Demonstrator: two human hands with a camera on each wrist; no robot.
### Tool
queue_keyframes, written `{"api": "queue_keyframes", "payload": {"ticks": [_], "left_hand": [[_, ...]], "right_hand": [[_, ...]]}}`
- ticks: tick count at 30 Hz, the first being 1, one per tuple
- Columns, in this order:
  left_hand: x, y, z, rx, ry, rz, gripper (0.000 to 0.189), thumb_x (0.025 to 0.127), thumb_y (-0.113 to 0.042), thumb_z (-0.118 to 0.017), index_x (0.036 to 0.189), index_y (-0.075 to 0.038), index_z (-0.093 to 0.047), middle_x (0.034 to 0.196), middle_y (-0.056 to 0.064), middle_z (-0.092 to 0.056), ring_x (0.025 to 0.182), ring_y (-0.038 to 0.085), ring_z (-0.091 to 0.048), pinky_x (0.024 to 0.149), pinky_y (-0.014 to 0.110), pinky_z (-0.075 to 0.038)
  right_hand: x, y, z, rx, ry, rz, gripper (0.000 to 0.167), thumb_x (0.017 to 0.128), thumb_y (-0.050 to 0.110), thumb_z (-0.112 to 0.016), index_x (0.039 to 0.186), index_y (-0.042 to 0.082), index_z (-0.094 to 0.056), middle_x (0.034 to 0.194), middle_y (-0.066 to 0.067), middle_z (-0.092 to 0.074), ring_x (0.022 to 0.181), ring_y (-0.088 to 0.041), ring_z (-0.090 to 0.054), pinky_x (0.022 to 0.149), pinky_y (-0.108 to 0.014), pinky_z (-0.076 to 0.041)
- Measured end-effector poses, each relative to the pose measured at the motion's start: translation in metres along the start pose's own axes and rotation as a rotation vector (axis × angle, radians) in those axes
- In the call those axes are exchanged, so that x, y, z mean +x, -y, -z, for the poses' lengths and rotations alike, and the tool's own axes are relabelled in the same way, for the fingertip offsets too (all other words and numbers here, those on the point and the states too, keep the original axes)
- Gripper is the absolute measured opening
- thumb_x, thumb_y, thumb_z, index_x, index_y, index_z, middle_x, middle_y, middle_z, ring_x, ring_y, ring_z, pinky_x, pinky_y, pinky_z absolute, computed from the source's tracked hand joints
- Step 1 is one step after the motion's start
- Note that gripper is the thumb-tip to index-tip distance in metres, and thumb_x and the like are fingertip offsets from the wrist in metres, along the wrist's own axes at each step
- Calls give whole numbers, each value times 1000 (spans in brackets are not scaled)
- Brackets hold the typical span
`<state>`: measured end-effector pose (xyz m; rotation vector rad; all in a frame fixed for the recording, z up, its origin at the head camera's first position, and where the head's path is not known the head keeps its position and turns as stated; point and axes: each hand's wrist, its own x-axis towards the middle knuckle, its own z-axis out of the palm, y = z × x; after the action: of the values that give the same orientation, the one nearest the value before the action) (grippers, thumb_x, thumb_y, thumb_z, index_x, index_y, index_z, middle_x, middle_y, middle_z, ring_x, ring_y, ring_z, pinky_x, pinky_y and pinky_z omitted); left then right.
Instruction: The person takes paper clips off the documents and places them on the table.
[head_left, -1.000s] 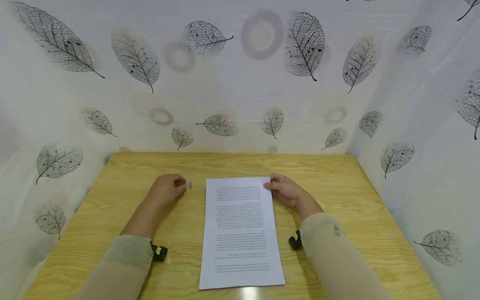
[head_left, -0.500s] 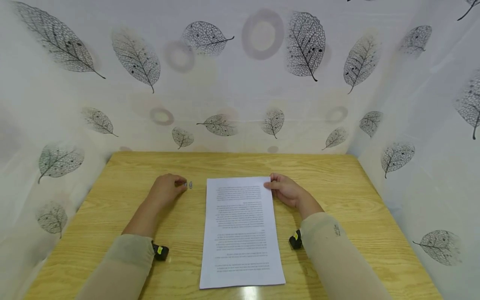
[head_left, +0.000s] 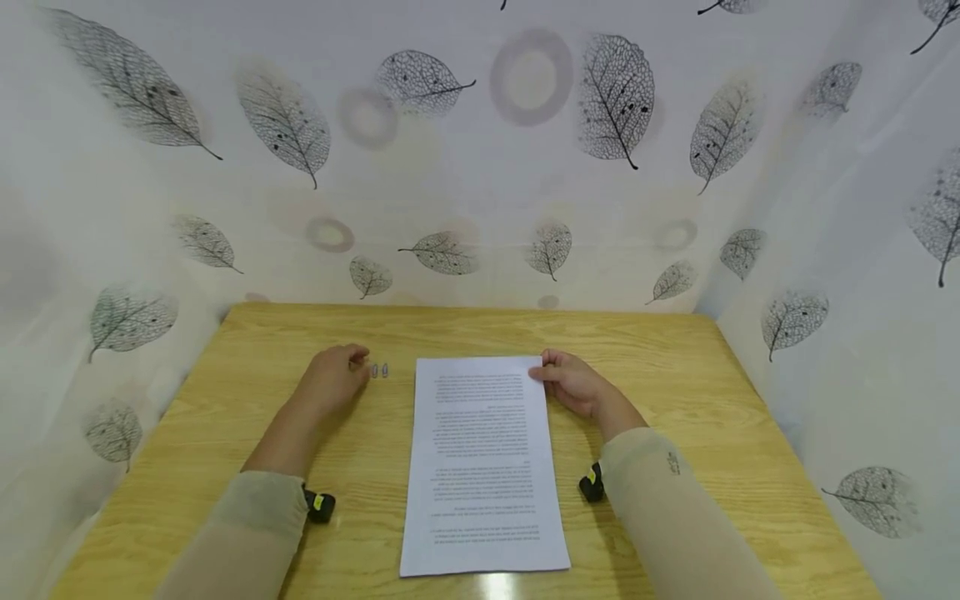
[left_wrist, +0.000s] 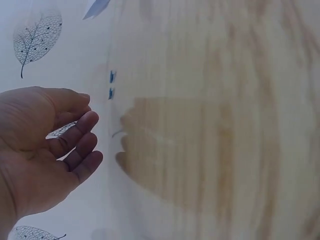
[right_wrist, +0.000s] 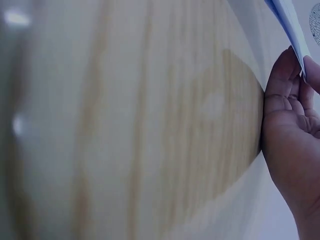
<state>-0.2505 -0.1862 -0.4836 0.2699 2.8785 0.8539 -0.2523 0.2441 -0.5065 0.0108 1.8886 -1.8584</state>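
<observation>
A stack of printed paper [head_left: 483, 467] lies lengthwise on the wooden table. My right hand [head_left: 576, 385] pinches its far right corner, thumb on top and fingers underneath; the right wrist view shows the raised sheet edge [right_wrist: 292, 30] between thumb and fingers. Left of the stack, two small silvery pieces [head_left: 385, 370] stand side by side, too small to name surely. My left hand [head_left: 337, 375] is just to their left, fingers loosely bent and holding nothing. In the left wrist view a small gap separates its fingertips from the two pieces [left_wrist: 111, 93].
The table [head_left: 660, 342] has its far edge against a leaf-patterned curtain [head_left: 480, 192], which also hangs along both sides. A small black wrist device [head_left: 320, 506] sits at the left cuff and another device [head_left: 592, 482] at the right cuff.
The left fingers, earlier around one small silvery piece, have drawn back slightly left and let it go beside the other. The right hand keeps its pinch on the paper. The head view has tilted slightly.
</observation>
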Motion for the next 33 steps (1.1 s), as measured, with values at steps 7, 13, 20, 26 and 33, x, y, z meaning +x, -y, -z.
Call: {"api": "queue_keyframes", "payload": {"ticks": [7,13,20,26,33], "left_hand": [[-9,-4,8,-21,-5,-9,45,111,-20,-57,149,4,-58,148,30,-62,137,51,-59,115,64,-50],[-18,-7,7,-75,10,16,47,113,-27,-56,154,-4,-57,161,30,-46,143,51,-54,112,64,-54],[-31,-9,11,-80,-16,11,44,112,-26,-58,151,-5,-59,160,30,-46,140,51,-56,108,64,-56],[-42,-14,10,-115,-6,26,44,112,-26,-58,151,-7,-60,162,28,-45,142,49,-54,108,64,-56],[-54,-19,9,-125,-9,32,42,112,-26,-58,150,-7,-61,161,27,-45,141,47,-54,107,63,-56]], "right_hand": [[6,-3,-8,-91,-108,-12,13,105,5,-65,97,7,-55,94,5,-64,88,-11,-58,76,-21,-49],[2,11,-17,-176,-231,-24,12,102,4,-70,96,5,-59,89,3,-58,83,-13,-56,74,-23,-50],[6,12,-20,-315,-334,-6,12,100,7,-74,99,2,-63,90,1,-56,84,-15,-51,72,-25,-45],[6,11,-21,-532,-376,-5,14,99,10,-76,102,2,-64,95,-4,-59,90,-19,-54,74,-25,-46],[7,15,-25,-720,-401,-56,20,96,14,-81,98,5,-63,96,-8,-63,84,-21,-55,67,-27,-45]]}}
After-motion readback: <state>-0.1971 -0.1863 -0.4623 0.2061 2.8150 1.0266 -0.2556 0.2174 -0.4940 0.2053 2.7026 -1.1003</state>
